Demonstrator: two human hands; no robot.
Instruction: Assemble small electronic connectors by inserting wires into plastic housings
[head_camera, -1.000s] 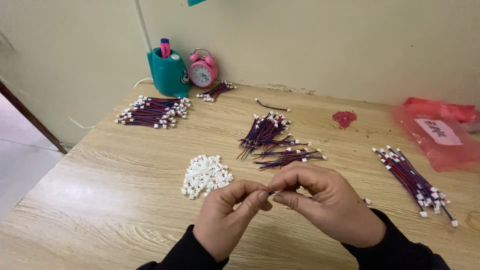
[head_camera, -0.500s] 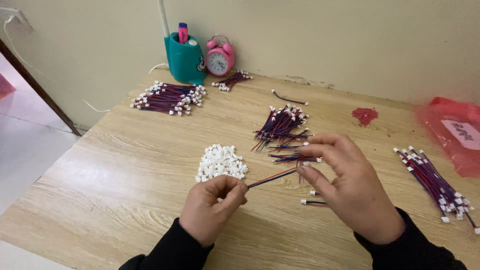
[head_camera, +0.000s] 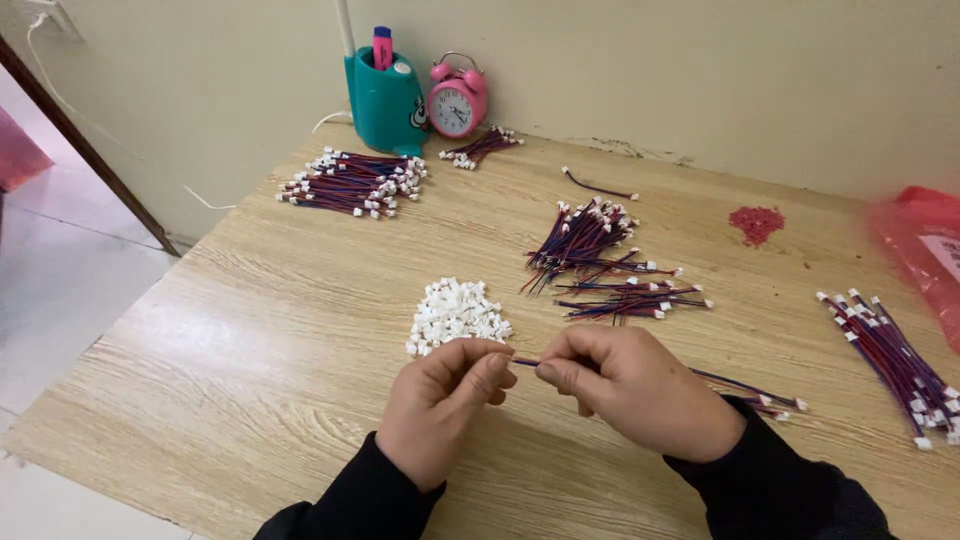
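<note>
My left hand (head_camera: 440, 405) and my right hand (head_camera: 640, 385) meet over the near part of the wooden table (head_camera: 250, 350). Between their fingertips runs a thin red-and-blue wire (head_camera: 526, 362); my right hand pinches it near its bare end, and its tail (head_camera: 750, 388) trails right to a white plug. My left thumb and forefinger close at the wire's tip; whether a small white connector is between them is hidden. Just beyond my left hand lies a heap of small white connectors (head_camera: 455, 315).
Bundles of wires with white plugs lie at mid table (head_camera: 600, 255), far left (head_camera: 350, 183), right edge (head_camera: 895, 360) and by a pink alarm clock (head_camera: 458, 98). A teal pen holder (head_camera: 385, 95) stands at the wall. A red plastic bag (head_camera: 925, 250) lies far right.
The hands parted half a second ago, the right reaching toward the wires while the left held one by the connector heap. Now both hands are together again on a single wire.
</note>
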